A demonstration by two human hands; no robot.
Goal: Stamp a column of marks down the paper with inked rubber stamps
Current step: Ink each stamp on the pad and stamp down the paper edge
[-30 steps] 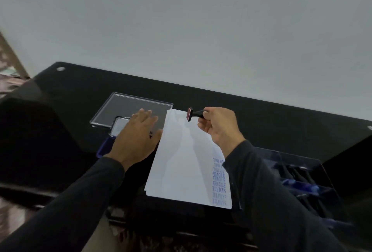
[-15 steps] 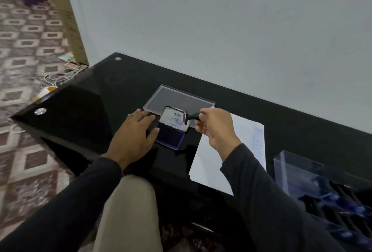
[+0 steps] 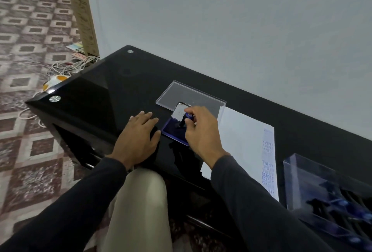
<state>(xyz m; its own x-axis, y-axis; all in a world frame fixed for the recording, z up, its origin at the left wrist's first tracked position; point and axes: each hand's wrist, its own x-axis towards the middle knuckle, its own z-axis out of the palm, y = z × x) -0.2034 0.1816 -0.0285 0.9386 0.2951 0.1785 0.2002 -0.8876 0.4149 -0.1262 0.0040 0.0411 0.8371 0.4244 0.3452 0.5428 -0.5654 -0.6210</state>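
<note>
While the left hand (image 3: 138, 136) lies flat with straight, spread fingers on the glossy black glass desk (image 3: 104, 94), the right hand (image 3: 201, 130) pinches a small black-handled rubber stamp (image 3: 184, 121) between curled fingertips and thumb. That stamp stands roughly upright, its lower end down on the dark blue rectangular ink pad (image 3: 173, 132), which sits in a shallow open case just right of the left hand's fingertips. The case's hinged lid (image 3: 179, 110) tilts up behind the pad, showing a pale label with rounded corners. Behind it lies a clear, flat rectangular plastic lid (image 3: 191, 95) with sharp edges, resting on the desk.

To the right of the pad, a thin stack of white paper sheets (image 3: 241, 138) lies flat, partly covered by the right forearm in its dark long sleeve (image 3: 251, 201). A column of blue stamped words (image 3: 268, 167) runs along the paper's right margin; the print is soft and only partly legible. Further right stands a clear plastic box (image 3: 308, 183) with thin transparent walls, holding more black stamps with blue ends (image 3: 342, 207), blurred at the frame's edge.

The desk surface is smooth and mirror-like, with round metal fittings (image 3: 54, 98) at its corners. Beyond its left edge, a patterned brown and cream tiled floor (image 3: 30, 50) carries a tangle of white cables (image 3: 66, 66).
</note>
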